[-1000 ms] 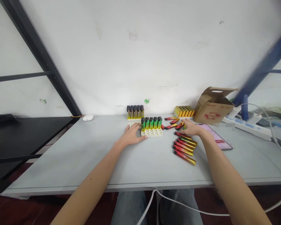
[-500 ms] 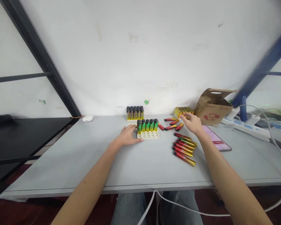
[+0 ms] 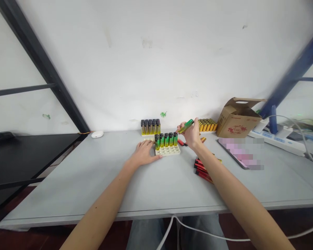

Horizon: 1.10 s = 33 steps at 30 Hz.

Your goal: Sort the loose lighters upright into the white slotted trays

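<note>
My left hand (image 3: 143,153) rests on the table at the left end of a white lighter tray (image 3: 169,151). Its thumb lies at the front corner and its fingers at the back, bracing the tray. A row of upright green-yellow lighters (image 3: 166,140) fills the tray's back, while the front holes show bare. Above the tray's right end, my right hand (image 3: 191,133) pinches a green-and-yellow lighter (image 3: 185,126), held tilted. Under my right forearm lie several red-and-gold lighters (image 3: 202,170), partly hidden. Another red lighter (image 3: 181,142) lies just beyond the tray.
Against the wall stand a tray of dark-topped lighters (image 3: 150,127) and a tray of yellow lighters (image 3: 208,125). To the right are an open cardboard box (image 3: 237,121), a tablet (image 3: 234,152) and a white power strip (image 3: 279,141). A white case (image 3: 97,134) sits at left.
My right hand has moved left from beside the yellow lighters to over the tray, bringing a green-and-yellow lighter. The tray and my left hand have shifted slightly right.
</note>
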{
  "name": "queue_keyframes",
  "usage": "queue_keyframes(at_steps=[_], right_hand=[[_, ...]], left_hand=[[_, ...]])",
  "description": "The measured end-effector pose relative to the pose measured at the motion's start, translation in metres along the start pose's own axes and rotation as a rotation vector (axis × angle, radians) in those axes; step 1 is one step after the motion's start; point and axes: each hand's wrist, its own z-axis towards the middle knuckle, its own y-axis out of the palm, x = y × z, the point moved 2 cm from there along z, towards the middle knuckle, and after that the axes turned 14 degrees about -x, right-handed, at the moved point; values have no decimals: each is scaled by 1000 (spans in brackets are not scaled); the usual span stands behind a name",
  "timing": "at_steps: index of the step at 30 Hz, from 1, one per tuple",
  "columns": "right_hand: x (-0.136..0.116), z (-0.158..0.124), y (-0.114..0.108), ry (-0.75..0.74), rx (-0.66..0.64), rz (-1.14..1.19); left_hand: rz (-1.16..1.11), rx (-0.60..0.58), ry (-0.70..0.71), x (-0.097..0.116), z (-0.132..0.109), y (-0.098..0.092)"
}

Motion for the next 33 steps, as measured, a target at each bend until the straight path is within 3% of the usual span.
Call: queue_keyframes(at_steps=[7,12,19,33], right_hand=[[-9,-11,-11,-87,21,60],[1,-14,-1,-26,-10,214],[10,-23,16,171,-146,263],[15,-26,26,232,-240,180]], left_hand=[[-11,16,17,1,0,-1],[-22,14,8,1,0,0],[-15,3,8,2,-1,-1],[-10,-28,-1,5,-2,-3]])
